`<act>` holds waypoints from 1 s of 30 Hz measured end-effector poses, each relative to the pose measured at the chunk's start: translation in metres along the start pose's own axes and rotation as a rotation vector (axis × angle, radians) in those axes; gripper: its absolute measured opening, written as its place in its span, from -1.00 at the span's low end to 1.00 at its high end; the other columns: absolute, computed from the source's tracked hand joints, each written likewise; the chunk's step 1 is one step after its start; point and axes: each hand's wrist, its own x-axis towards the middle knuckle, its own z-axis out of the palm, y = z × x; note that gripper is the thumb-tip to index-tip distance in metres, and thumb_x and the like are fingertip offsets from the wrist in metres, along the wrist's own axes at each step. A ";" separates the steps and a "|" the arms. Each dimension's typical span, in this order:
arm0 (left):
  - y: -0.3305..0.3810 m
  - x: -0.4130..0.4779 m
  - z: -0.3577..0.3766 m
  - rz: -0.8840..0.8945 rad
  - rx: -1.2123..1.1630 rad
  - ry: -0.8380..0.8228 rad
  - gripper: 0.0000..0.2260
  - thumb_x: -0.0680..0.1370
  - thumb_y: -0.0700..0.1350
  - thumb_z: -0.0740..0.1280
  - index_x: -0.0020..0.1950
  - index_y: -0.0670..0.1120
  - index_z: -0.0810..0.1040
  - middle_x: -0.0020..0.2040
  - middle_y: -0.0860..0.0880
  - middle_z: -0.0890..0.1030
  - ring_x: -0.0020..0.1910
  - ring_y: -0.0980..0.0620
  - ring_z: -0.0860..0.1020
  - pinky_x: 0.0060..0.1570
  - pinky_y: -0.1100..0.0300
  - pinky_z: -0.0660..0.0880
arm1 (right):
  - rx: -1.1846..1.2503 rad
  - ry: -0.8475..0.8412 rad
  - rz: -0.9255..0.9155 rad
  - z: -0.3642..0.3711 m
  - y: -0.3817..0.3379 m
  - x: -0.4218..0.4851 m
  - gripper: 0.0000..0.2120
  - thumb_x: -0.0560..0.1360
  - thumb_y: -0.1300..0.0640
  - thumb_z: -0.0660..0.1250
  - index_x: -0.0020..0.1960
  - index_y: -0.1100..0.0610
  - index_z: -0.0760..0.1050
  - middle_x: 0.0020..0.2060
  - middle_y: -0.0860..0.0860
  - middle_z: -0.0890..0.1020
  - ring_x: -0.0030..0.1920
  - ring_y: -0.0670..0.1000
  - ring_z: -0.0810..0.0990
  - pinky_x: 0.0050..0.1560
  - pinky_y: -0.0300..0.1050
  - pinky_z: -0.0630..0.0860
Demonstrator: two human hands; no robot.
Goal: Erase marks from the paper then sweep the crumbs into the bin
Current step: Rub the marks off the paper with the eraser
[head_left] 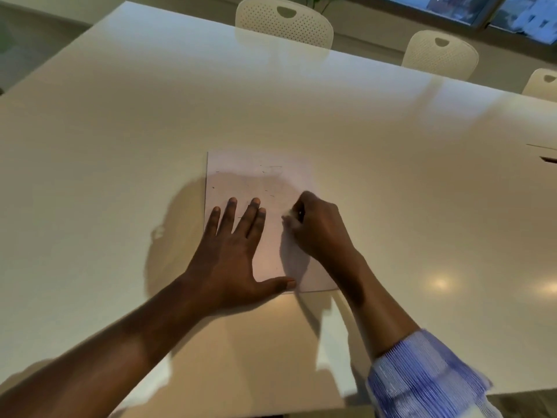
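Observation:
A white sheet of paper [271, 176] lies flat near the middle of the cream table [120, 146], with faint pencil marks and small dark crumbs on its upper half. My left hand [232, 251] lies flat on the paper's left side, fingers spread. My right hand [316, 224] is closed around a small white eraser [289, 220], blurred, with its tip against the paper right of centre. No bin is in view.
Three perforated cream chairs stand along the table's far edge, the nearest pair being one chair [284, 24] and another chair [440, 54]. A dark slot [547, 158] shows in the table top at the far right. The near table edge runs below my forearms.

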 end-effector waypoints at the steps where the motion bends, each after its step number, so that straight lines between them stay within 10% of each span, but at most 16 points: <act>1: 0.000 0.000 0.000 -0.001 0.005 -0.002 0.17 0.27 0.72 -0.23 0.64 -0.03 -0.33 0.63 -0.02 -0.39 0.59 -0.16 -0.42 0.59 -0.21 -0.20 | -0.006 -0.033 -0.021 -0.004 0.005 -0.015 -0.88 0.59 0.04 0.35 0.04 0.09 0.49 -0.19 -0.07 0.57 -0.20 -0.08 0.59 -0.26 -0.29 0.50; 16: 0.001 0.001 0.003 -0.009 -0.019 -0.011 0.15 0.26 0.73 -0.21 0.59 0.02 -0.46 0.59 0.02 -0.49 0.54 -0.12 -0.53 0.58 -0.22 -0.26 | -0.004 0.056 0.027 0.006 -0.013 0.054 -0.80 0.60 0.09 0.34 0.16 0.18 0.51 0.03 0.13 0.66 -0.04 0.10 0.63 -0.03 -0.06 0.62; 25: 0.001 0.000 0.002 -0.007 -0.054 0.000 0.18 0.24 0.72 -0.28 0.60 -0.06 -0.43 0.57 -0.07 -0.52 0.55 -0.10 -0.52 0.59 -0.18 -0.22 | -0.032 0.021 -0.089 0.013 0.001 -0.002 -0.90 0.57 0.05 0.37 0.02 0.04 0.49 -0.20 -0.10 0.58 -0.27 -0.19 0.53 -0.31 -0.36 0.42; 30: 0.001 0.000 0.001 -0.019 -0.064 -0.020 0.17 0.24 0.73 -0.22 0.56 -0.01 -0.50 0.55 -0.01 -0.56 0.52 -0.08 -0.56 0.59 -0.18 -0.26 | 0.009 0.046 0.023 0.013 -0.017 0.082 -0.85 0.59 0.11 0.34 0.10 0.17 0.51 -0.01 0.10 0.65 -0.10 0.06 0.59 -0.17 -0.16 0.48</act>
